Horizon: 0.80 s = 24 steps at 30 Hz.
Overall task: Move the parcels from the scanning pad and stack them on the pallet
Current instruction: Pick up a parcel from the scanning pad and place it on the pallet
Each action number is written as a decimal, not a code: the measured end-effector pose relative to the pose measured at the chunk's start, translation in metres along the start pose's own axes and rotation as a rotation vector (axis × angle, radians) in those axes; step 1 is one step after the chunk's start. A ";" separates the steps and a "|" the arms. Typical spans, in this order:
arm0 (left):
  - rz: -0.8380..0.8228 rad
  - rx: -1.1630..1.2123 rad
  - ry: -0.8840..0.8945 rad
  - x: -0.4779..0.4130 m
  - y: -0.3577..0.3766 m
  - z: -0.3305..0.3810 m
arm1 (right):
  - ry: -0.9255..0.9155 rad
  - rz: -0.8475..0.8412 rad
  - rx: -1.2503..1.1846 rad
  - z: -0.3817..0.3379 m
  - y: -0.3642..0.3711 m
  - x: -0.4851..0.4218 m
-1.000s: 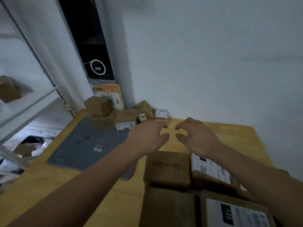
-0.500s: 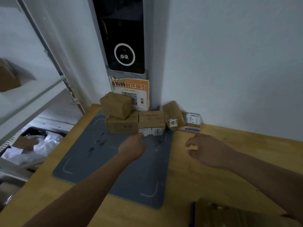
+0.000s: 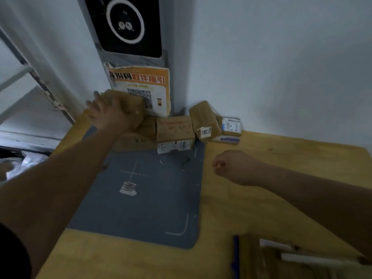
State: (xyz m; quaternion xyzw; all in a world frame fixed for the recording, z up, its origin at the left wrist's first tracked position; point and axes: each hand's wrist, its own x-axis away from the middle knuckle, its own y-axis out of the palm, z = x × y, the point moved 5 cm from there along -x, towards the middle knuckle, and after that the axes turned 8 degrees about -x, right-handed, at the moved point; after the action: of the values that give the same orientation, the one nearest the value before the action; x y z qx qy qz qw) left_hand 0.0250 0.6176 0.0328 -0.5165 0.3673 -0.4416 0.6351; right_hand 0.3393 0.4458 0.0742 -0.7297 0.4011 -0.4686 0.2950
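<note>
A dark grey scanning pad (image 3: 145, 202) lies on the wooden table. Several brown cardboard parcels crowd its far edge. My left hand (image 3: 112, 115) grips the top parcel (image 3: 130, 103), which sits on a lower parcel (image 3: 138, 137). To the right stand a labelled parcel (image 3: 175, 131), a tilted parcel (image 3: 204, 120) and a small flat parcel (image 3: 230, 127) against the wall. My right hand (image 3: 235, 168) hovers over the table right of the pad, fingers loosely curled, holding nothing. Stacked parcels (image 3: 281, 256) show at the bottom right edge.
A black scanner unit (image 3: 124, 27) with a white ring is mounted on the wall above an orange and white QR notice (image 3: 143, 87). Metal shelving (image 3: 24, 77) stands at the left. White plastic bags (image 3: 20, 164) lie below the table's left edge.
My left hand has reached forward from the pad's middle up onto the top parcel and closed on it. My right hand curled slightly. The camera moved closer to the wall.
</note>
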 end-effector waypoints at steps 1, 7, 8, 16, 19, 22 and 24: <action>-0.028 0.000 0.015 -0.005 0.004 -0.003 | 0.014 0.008 -0.003 0.005 -0.001 0.002; -0.086 0.119 0.051 0.009 0.008 -0.011 | 0.087 0.033 -0.074 0.034 -0.008 0.013; -0.073 0.136 0.061 0.008 0.007 -0.014 | 0.089 0.039 -0.073 0.037 -0.009 0.015; 0.041 0.142 0.213 0.044 -0.010 -0.026 | 0.061 0.076 -0.175 0.031 -0.014 0.036; 0.150 0.201 0.260 0.081 -0.018 -0.018 | 0.052 0.090 -0.185 0.027 -0.019 0.045; 0.235 0.209 0.304 0.120 -0.035 -0.008 | 0.046 0.122 -0.199 0.024 -0.029 0.059; 0.265 0.228 0.331 0.140 -0.050 0.000 | 0.032 0.156 -0.232 0.022 -0.037 0.071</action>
State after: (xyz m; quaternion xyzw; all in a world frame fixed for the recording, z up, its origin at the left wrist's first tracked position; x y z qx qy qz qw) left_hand 0.0638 0.4824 0.0807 -0.3093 0.4785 -0.4717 0.6729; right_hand 0.3880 0.4044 0.1275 -0.7180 0.5129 -0.4062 0.2376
